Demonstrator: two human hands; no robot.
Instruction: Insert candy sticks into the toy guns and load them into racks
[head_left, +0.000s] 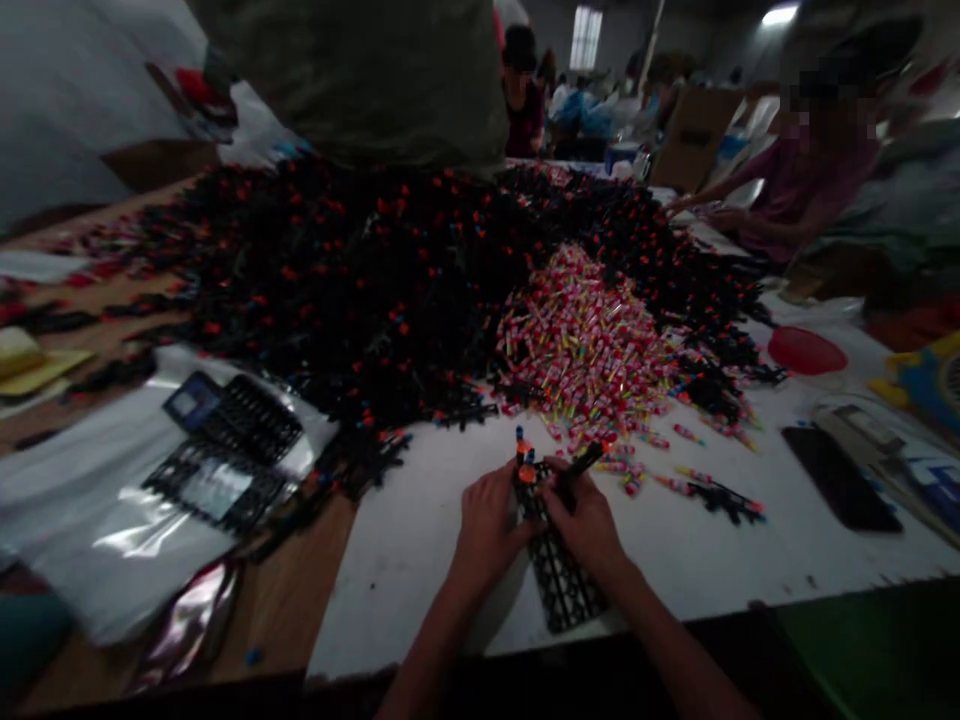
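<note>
My left hand (489, 525) and my right hand (585, 520) are closed on either side of a black grid tray (564, 585) lying on the white tabletop (420, 560). The left fingers pinch the tray's top end, where a small orange and blue piece (524, 462) sticks up. The right hand grips a small black toy piece (583, 462) at the same end. Just beyond the hands lies a heap of pink wrapped candies (585, 340), and behind that a very large pile of black toy parts with red tips (360, 270).
Clear plastic bags with black grid trays (225, 450) lie at the left. A black phone (840, 478), a red lid (806, 350) and boxes sit at the right. A seated person (810, 170) works at the far right; another stands behind the pile (360, 70).
</note>
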